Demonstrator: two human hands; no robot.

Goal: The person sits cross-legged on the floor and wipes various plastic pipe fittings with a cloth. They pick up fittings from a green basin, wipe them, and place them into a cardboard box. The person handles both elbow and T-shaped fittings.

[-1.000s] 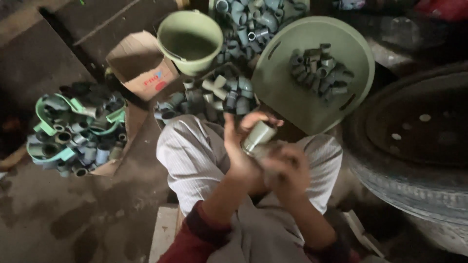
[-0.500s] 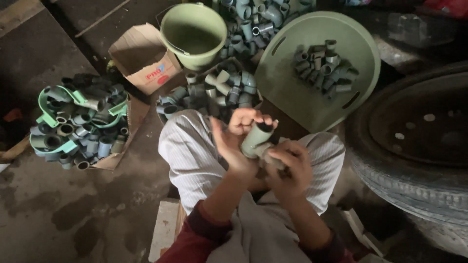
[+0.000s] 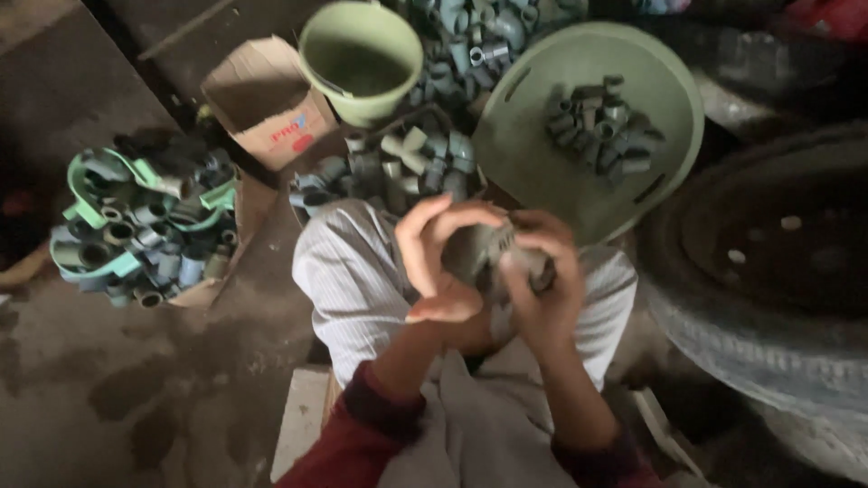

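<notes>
Both my hands meet above my lap, over light striped trousers [image 3: 353, 280]. My left hand [image 3: 443, 262] curls around a grey plastic pipe fitting [image 3: 493, 253] from the left, fingers partly spread. My right hand [image 3: 542, 280] grips the same fitting from the right, fingers closed over it. The fitting is mostly hidden and blurred between the hands. Dark red sleeves cover both forearms.
A round green basin [image 3: 542, 181] with several grey fittings lies ahead on the right. A green bucket [image 3: 362, 59] stands behind a heap of fittings [image 3: 398, 167]. A cardboard box [image 3: 267, 104] and a green basket of fittings [image 3: 136, 226] are at left. A large tyre [image 3: 768, 271] lies right.
My hands have come down and closed together around the fitting, which stood upright in plain sight a second ago. The view has shifted slightly.
</notes>
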